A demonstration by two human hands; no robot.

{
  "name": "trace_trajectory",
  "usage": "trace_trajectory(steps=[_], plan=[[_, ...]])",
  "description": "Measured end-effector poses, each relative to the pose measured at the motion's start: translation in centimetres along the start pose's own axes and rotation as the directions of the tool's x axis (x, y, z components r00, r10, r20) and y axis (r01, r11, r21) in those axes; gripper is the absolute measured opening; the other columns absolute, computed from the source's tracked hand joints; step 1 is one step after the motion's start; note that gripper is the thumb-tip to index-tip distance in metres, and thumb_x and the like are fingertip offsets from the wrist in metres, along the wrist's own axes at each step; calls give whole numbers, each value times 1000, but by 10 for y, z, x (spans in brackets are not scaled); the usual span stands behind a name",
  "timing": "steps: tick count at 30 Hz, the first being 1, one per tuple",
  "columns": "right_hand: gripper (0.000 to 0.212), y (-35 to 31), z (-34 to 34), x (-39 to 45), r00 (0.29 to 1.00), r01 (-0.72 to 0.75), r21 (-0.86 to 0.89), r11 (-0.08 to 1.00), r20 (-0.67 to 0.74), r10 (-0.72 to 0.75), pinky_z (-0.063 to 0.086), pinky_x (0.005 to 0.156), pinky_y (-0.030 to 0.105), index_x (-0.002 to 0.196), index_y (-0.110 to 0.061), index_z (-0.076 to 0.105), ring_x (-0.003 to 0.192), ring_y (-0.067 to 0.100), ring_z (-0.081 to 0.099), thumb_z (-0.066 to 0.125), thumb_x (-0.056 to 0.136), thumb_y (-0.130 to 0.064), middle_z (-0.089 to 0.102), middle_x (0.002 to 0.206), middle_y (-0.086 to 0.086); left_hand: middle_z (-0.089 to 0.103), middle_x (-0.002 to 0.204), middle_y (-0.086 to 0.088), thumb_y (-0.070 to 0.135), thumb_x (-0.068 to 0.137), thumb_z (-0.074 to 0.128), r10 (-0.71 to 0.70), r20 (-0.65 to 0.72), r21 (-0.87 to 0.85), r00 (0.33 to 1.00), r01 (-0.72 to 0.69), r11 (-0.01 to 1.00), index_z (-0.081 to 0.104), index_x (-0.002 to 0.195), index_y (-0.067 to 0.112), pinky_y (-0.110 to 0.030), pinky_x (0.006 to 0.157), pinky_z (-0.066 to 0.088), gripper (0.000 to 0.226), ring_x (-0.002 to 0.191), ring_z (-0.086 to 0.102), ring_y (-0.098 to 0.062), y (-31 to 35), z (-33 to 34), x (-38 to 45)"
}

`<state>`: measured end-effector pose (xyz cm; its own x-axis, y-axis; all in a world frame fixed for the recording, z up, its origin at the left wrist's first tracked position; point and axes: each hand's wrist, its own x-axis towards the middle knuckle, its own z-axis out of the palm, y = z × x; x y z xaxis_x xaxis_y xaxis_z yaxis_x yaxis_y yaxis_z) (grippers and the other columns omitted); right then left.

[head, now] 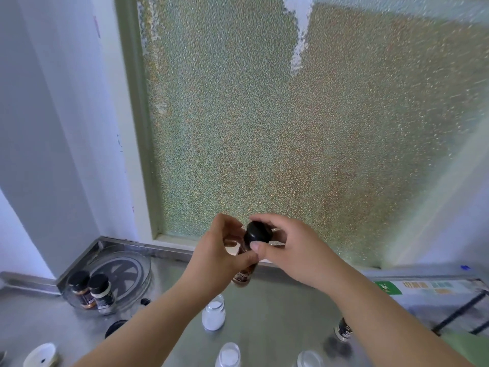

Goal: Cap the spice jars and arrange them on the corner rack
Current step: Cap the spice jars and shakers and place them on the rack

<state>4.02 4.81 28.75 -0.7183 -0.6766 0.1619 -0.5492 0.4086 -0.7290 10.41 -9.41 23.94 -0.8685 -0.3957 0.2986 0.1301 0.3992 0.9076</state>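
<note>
My left hand [221,251] grips a glass spice jar [244,274] with dark brown contents, held up over the steel counter. My right hand [288,247] pinches the black cap [258,233] that sits on the jar's mouth. The round clear corner rack [127,266] stands at the back left corner and holds two capped jars [91,290] side by side at its front. An uncapped jar of white powder [213,312] stands below my hands. Two more open jars [229,354] show at the bottom edge. A labelled jar [343,329] is partly hidden behind my right forearm.
Loose black caps [115,327] lie on the steel counter [277,313] near the rack. A white lid [41,354] lies at the bottom left. A frosted window [291,128] fills the wall ahead. A printed carton [434,287] lies at the right.
</note>
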Motion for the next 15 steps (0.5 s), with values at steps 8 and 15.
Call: trace_trajectory(steps=[8, 15], plan=[[44, -10, 3, 0, 1000, 18, -11, 1000, -19, -18, 41, 82, 3, 117, -36, 58, 102, -4, 59, 71, 78, -25, 64, 108, -17, 61, 63, 8, 22, 63, 78, -31, 209, -109, 977, 55, 993, 56, 77, 22, -10, 59, 47, 27, 60, 56, 1, -1, -9, -5], [34, -29, -19, 4, 993, 30, -318, 947, 117, 8, 48, 71, 19, 100, -36, 62, 78, -1, 60, 75, 69, -40, 63, 87, -16, 63, 78, 2, 9, 68, 77, -4, 195, -92, 981, 22, 996, 63, 84, 31, -21, 60, 52, 31, 65, 58, -5, 3, -12, -10]])
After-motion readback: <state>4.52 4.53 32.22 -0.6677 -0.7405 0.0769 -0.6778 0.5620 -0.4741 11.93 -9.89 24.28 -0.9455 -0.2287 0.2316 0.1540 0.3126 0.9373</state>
